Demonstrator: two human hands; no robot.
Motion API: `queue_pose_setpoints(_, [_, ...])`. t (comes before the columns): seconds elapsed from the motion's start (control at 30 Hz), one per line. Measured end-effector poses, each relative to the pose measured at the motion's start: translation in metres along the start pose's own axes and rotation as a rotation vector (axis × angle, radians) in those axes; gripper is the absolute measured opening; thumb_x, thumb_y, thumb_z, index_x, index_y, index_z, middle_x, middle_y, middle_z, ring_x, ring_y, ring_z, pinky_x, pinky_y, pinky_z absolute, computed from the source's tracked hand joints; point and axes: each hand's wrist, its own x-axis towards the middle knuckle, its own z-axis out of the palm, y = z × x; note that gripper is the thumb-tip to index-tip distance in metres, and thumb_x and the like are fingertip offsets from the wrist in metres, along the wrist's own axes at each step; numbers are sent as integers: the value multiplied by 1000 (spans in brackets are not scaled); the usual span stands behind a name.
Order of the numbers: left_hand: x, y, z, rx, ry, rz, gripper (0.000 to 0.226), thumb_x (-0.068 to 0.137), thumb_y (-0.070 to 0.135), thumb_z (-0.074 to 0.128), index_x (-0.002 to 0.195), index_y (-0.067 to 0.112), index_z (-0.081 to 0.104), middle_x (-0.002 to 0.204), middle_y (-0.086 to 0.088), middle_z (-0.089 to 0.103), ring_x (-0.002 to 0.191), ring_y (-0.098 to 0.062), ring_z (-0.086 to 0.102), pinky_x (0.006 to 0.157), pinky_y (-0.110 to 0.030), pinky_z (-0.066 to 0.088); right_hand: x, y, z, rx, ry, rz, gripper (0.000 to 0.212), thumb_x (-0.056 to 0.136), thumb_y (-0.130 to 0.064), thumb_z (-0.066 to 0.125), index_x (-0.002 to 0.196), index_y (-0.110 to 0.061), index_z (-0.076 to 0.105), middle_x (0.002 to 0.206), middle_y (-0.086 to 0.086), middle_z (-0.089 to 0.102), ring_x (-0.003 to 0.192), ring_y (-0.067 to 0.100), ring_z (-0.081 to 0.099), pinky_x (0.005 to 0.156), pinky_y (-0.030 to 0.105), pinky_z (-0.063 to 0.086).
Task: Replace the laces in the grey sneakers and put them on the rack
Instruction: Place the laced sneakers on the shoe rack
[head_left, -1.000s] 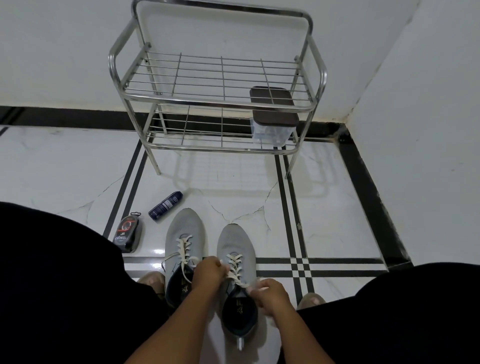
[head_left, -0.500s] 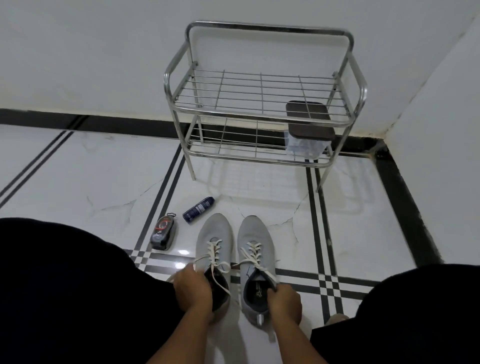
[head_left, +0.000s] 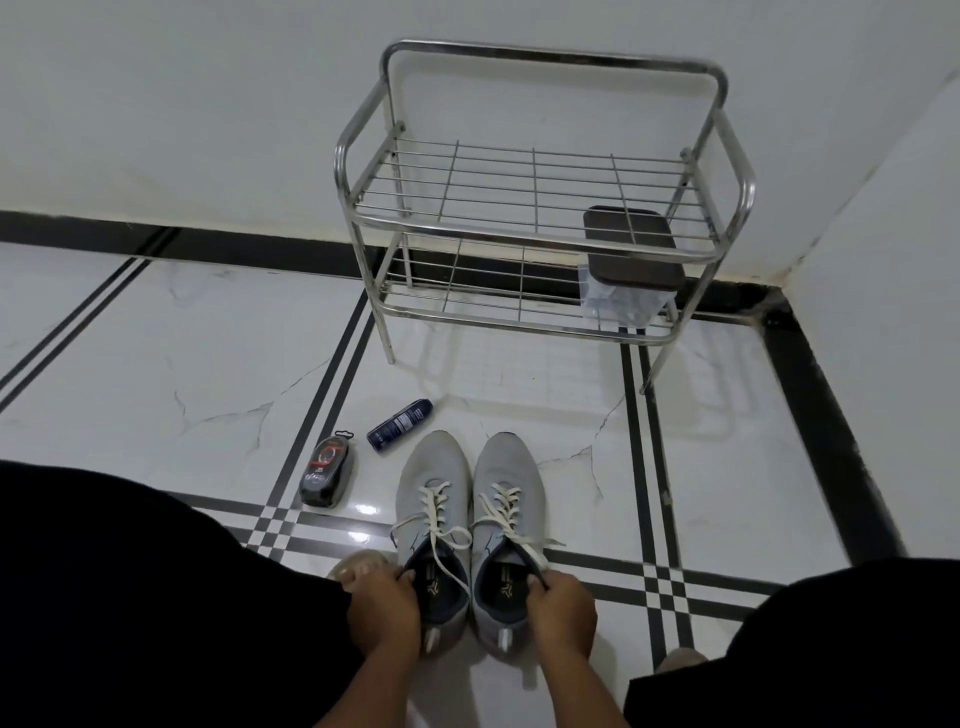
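Hands have left the laces and taken the shoes themselves. A second ago both were pinching lace ends over the right-hand shoe; now the left hand (head_left: 383, 608) grips the collar of the left sneaker (head_left: 434, 525) with its fingers curled over the rim, and the right hand (head_left: 563, 610) grips the collar of the right sneaker (head_left: 511, 530) the same way. Both shoes sit on the floor directly ahead of the hands, side by side and touching, with white laces (head_left: 437, 512) threaded through and their loose ends trailing untied. To my eye the lacing is finished and the carry is starting. Well beyond the hands stands the rack (head_left: 545, 62), its top shelf open, so a lift forward looks like the next move.
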Motion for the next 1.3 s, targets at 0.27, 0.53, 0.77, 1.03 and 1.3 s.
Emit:
queue_pose_setpoints(0.27, [-8,17,-33,-38,71,101,21,92,31,57,93,17,73,92,-8,71,91,-29,64,72,-29,47,-14,-21,-38,24,88,-117,27,96,-32,52,96,-15,72,95,8,71,91,28,65,63,24,38])
queue_pose_setpoints(0.53, [-26,51,-125,-216,178,296,22,90,33,61,88,17,75,87,-9,71,87,-30,64,67,-28,44,-59,-65,-114,113,202,-312,28,94,-31,54,79,-15,71,79,6,69,67,21,56,59,25,39])
queue_pose_setpoints(0.77, [-60,74,-218,-304,286,404,24,88,35,61,73,19,72,74,-4,68,77,-29,62,63,-28,42,-107,-106,-189,188,321,-476,44,92,-29,57,51,-13,49,52,-1,50,51,12,46,44,24,26])
queue_pose_setpoints(1.03, [-45,159,-320,-314,351,519,21,79,29,66,69,12,71,67,-4,68,69,-24,62,51,-25,38,-105,-195,-284,246,343,-549,23,79,-17,59,58,-8,56,57,7,57,58,24,54,49,25,35])
queue_pose_setpoints(1.3, [42,294,-350,-256,198,524,22,79,28,70,74,7,66,65,-5,62,58,-18,55,46,-24,32,-17,-295,-354,249,313,-488,9,77,-12,54,71,-7,57,72,11,67,65,26,62,46,23,34])
